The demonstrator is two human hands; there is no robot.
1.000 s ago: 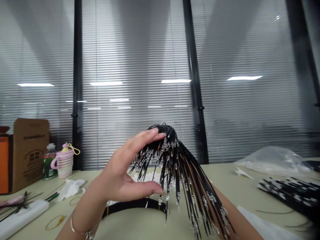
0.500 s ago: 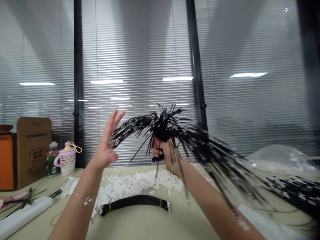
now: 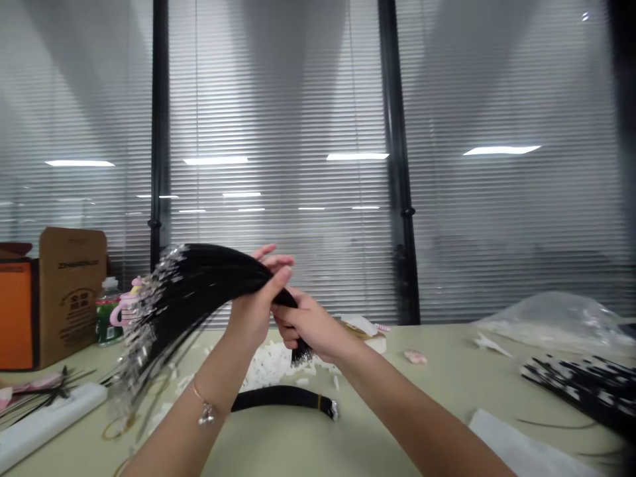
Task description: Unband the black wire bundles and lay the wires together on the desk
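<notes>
A thick bundle of black wires (image 3: 213,291) with small silver crimped terminals on its ends fans out to the left, above the table. My left hand (image 3: 258,301) wraps over the bundle, and my right hand (image 3: 308,324) grips it from below, close to the short tied end (image 3: 301,356). The two hands touch. Beneath them, a bound black wire harness (image 3: 283,397) lies on the table, with a yellow band and a silver end. A heap of small white pieces (image 3: 271,368) lies behind it, partly hidden by my hands.
Black-and-white wires (image 3: 581,391) lie at the right, beside a clear plastic bag (image 3: 551,321) and white paper (image 3: 517,444). A cardboard box (image 3: 69,291), orange box (image 3: 14,311), pink cup (image 3: 126,311) and white foam strip (image 3: 50,417) stand at the left. Blinds line the back.
The wires have gone from a loose, spread fan to a tight sweep toward the left. My left hand, open before, has shut on the bundle. Both hands have come lower and closer together.
</notes>
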